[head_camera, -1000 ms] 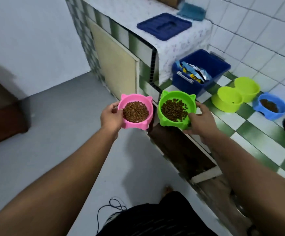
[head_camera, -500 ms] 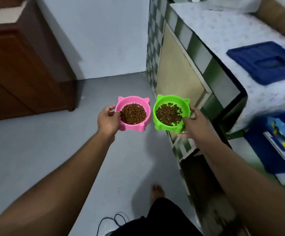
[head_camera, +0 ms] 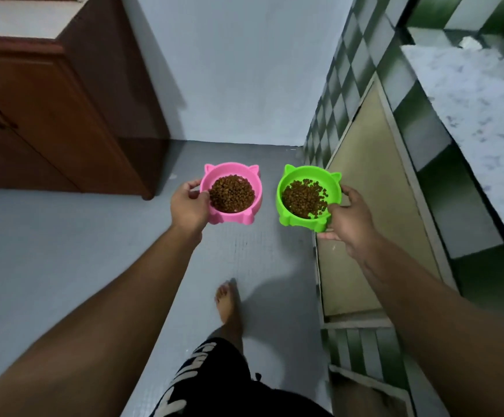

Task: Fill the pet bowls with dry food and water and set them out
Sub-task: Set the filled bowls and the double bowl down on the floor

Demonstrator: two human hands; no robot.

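— How are the fingers placed?

— The left fingers are curled round the near-left rim of the pink bowl, and the thumb is laid over its edge, so the bowl is gripped by the left hand. The right fingers are wrapped round the right side of the green bowl. The thumb is hooked over its rim, and that bowl is held by the right hand.

— What is carried in them?

— Brown dry food is heaped in the pink bowl, and a like portion is seen in the green one. Both bowls are held upright, side by side but apart, in the air above the grey floor.

— And what is found around them?

— A brown wooden cabinet is seen at the left, against the pale wall. At the right a green-and-white tiled desk is seen, with a beige door set in its front. A bare foot is planted on the floor below the bowls. Black shorts with white lettering are seen at the bottom edge.
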